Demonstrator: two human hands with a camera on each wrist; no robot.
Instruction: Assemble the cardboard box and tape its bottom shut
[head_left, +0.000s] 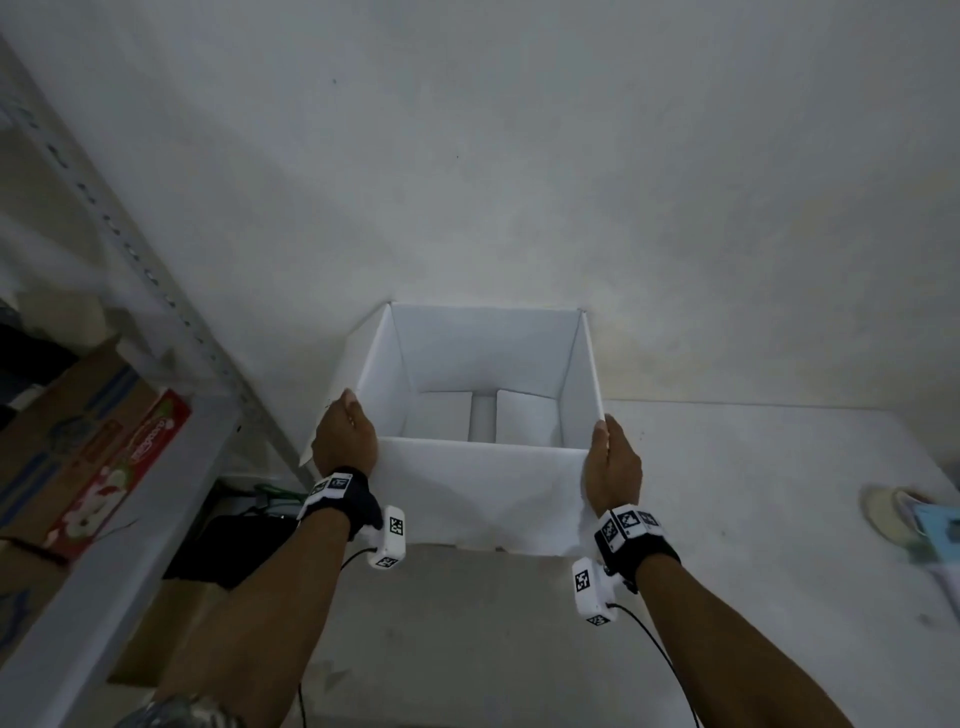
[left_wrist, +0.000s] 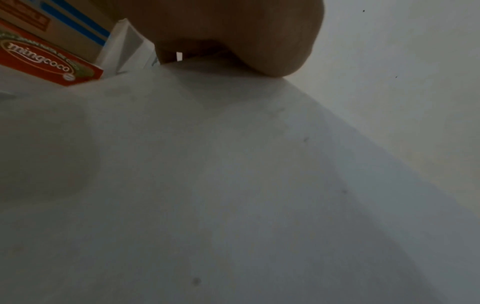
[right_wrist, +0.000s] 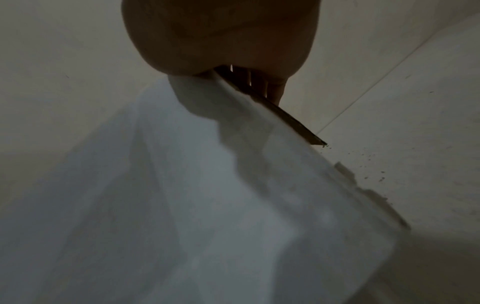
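A white cardboard box (head_left: 483, 488) is held up over the pale table, its open side facing me. Inside, two folded bottom flaps (head_left: 524, 423) show with a gap between them. My left hand (head_left: 345, 436) grips the near left corner, where a side flap angles outward. My right hand (head_left: 613, 462) grips the near right corner. In the right wrist view, the fingers (right_wrist: 272, 88) lie behind the box (right_wrist: 182, 205) edge and the palm is in front. The left wrist view shows the heel of my left hand (left_wrist: 233, 37) on a box (left_wrist: 207, 185) panel, fingers hidden.
A grey metal shelf post (head_left: 156, 291) stands at the left with a red printed carton (head_left: 119, 467) and brown cartons on it. A black object (head_left: 228, 545) lies below. A pale roundish item and papers (head_left: 904, 519) sit at the table's right edge. A white wall is behind.
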